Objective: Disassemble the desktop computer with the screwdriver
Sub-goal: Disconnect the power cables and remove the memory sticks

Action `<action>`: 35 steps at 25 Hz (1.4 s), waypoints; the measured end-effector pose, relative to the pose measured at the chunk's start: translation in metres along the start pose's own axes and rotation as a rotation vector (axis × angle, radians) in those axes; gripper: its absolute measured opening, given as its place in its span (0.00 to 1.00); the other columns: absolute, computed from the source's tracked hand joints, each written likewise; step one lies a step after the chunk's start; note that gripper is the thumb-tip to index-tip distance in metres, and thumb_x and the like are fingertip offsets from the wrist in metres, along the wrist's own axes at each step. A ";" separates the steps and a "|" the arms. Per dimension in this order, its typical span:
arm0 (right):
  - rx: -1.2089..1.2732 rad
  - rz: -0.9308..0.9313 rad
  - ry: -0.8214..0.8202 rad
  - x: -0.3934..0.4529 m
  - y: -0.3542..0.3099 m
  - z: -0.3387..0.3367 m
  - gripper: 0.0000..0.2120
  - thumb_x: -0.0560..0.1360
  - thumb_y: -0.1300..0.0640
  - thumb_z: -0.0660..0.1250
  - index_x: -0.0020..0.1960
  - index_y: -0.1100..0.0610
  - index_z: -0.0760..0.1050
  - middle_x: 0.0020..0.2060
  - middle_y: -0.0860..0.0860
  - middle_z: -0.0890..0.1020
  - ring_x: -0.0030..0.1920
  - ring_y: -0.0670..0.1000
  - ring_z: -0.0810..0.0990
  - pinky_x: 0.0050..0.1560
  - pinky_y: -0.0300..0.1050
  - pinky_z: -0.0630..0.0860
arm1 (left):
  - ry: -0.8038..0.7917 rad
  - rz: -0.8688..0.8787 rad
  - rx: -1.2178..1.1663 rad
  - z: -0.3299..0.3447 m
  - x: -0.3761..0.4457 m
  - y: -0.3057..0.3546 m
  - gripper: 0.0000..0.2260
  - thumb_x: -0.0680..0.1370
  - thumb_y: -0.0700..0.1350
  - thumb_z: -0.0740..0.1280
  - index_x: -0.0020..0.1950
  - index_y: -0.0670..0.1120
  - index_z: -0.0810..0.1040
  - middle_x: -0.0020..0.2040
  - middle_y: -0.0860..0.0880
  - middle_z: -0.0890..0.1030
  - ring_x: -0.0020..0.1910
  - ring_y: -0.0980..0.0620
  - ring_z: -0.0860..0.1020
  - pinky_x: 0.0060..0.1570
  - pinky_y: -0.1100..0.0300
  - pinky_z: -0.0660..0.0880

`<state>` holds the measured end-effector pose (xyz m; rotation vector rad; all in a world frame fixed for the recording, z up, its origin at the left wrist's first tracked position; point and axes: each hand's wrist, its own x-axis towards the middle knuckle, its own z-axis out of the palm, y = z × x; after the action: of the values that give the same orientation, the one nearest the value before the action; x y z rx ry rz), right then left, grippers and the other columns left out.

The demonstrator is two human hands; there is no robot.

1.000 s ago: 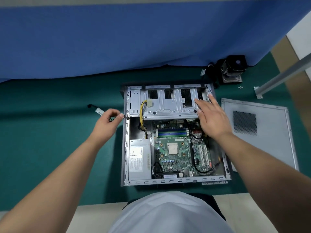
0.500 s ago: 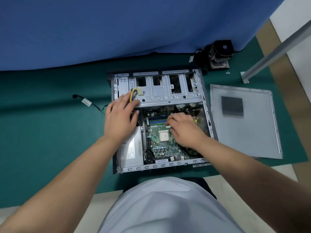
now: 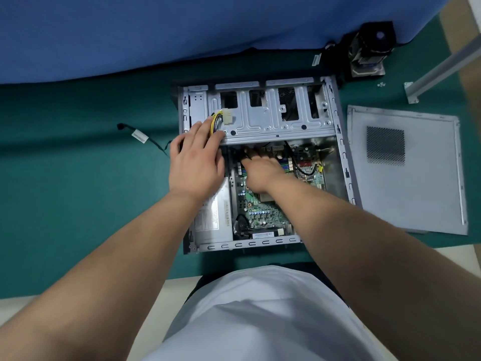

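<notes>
Left hand (image 3: 196, 162) flat, fingers straight, pressing drive cage (image 3: 273, 118). Right hand (image 3: 260, 169) fingers hidden under cage: grip untellable. Motherboard (image 3: 265, 212) fragile; hold connectors, not wires.

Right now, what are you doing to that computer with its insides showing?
A person is taking apart a desktop computer lying open on a green mat. The left hand rests flat on the case near some yellow wires. The right hand reaches down onto the circuit board; its fingertips are hidden. The side cover lies beside it. No screwdriver shows.
</notes>
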<state>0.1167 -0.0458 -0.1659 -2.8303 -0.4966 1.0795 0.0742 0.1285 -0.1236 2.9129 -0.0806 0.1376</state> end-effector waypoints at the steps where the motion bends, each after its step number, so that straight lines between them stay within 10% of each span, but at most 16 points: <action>1: 0.011 0.016 0.017 0.000 -0.001 0.002 0.28 0.76 0.58 0.66 0.75 0.54 0.68 0.69 0.57 0.74 0.69 0.61 0.72 0.70 0.57 0.66 | -0.004 -0.004 0.000 0.000 0.000 0.000 0.17 0.80 0.48 0.59 0.69 0.55 0.73 0.79 0.50 0.67 0.78 0.48 0.64 0.73 0.49 0.56; 23: 0.065 0.016 0.156 -0.104 0.051 0.016 0.21 0.79 0.60 0.63 0.71 0.60 0.75 0.76 0.51 0.68 0.74 0.54 0.67 0.79 0.47 0.52 | 0.017 0.212 -0.060 -0.013 -0.012 0.019 0.17 0.81 0.43 0.64 0.71 0.49 0.72 0.75 0.45 0.70 0.75 0.40 0.64 0.73 0.39 0.63; 26: 0.127 0.011 0.153 -0.114 0.060 0.012 0.22 0.80 0.60 0.61 0.73 0.60 0.73 0.76 0.50 0.67 0.75 0.53 0.66 0.79 0.48 0.53 | -0.206 0.428 -0.087 -0.007 -0.016 0.060 0.18 0.82 0.44 0.63 0.72 0.47 0.74 0.68 0.46 0.78 0.67 0.42 0.76 0.66 0.43 0.73; 29: 0.274 0.000 0.135 -0.121 0.068 0.008 0.22 0.81 0.62 0.60 0.75 0.61 0.72 0.77 0.49 0.66 0.74 0.52 0.68 0.76 0.44 0.62 | -0.554 0.275 0.028 0.010 -0.014 0.102 0.24 0.83 0.49 0.62 0.79 0.49 0.66 0.72 0.46 0.76 0.67 0.43 0.77 0.62 0.46 0.73; 35: 0.427 -0.032 0.119 -0.124 0.076 0.002 0.19 0.83 0.64 0.59 0.73 0.59 0.74 0.77 0.48 0.67 0.73 0.50 0.70 0.73 0.36 0.60 | -0.591 0.049 -0.151 0.033 -0.012 0.117 0.12 0.86 0.54 0.57 0.52 0.49 0.77 0.47 0.46 0.82 0.45 0.41 0.80 0.38 0.54 0.70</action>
<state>0.0495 -0.1572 -0.1024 -2.4820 -0.2610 0.8791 0.0573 0.0079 -0.1309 2.6998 -0.2447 -0.6912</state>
